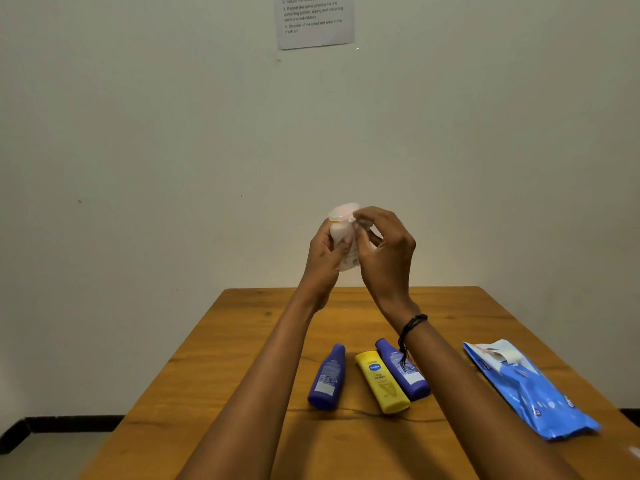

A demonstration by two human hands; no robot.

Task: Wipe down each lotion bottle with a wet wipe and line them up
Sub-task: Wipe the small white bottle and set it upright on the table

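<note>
White lotion bottle [341,237] held aloft — left hand [323,258] fingers clamped on it, right hand [384,251] fingers pinching a wipe [358,221].

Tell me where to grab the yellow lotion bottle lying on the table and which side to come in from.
Grip the yellow bottle across its middle, coming down from above. It lies flat with a blue bottle close along its right side, so fingers fit more easily on its left, where a gap separates it from the other blue bottle.

A wooden table [242,344] carries two blue bottles [327,377] [401,368], a yellow bottle [382,382], and a wipes pack [530,389]
</note>
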